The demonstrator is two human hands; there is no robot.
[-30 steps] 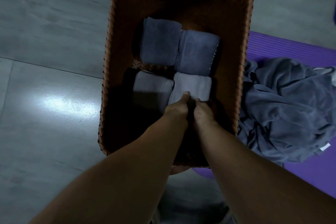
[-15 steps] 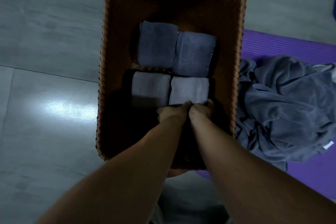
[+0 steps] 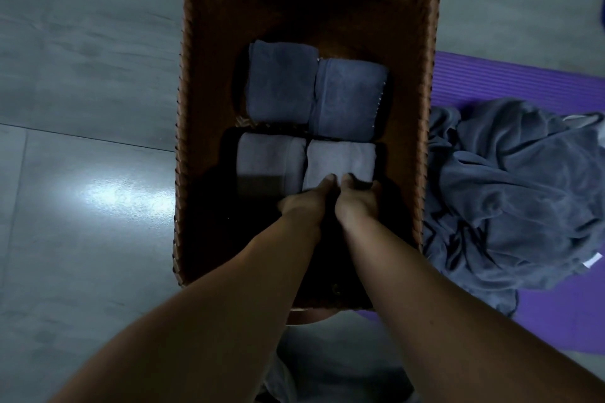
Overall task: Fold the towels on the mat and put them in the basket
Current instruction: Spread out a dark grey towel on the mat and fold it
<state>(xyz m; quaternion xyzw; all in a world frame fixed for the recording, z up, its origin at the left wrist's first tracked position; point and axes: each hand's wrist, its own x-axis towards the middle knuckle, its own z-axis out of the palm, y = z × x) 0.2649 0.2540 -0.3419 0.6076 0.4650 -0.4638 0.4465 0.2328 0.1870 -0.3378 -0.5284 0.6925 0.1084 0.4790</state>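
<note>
Left hand (image 3: 302, 203) and right hand (image 3: 358, 201), close together at frame centre, grip the near edge of the lower-right towel (image 3: 340, 160); bare basket (image 3: 191, 91) floor shows toward the top rim.

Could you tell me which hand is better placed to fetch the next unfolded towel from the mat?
Likely the right hand: the towel pile lies on the mat right of the basket, on its side.

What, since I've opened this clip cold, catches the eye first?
A brown woven basket fills the centre, four folded grey towels packed two by two on its floor. The left hand and right hand meet at the near-right towel's near edge. A heap of unfolded grey towels lies on the purple mat at right.
</note>
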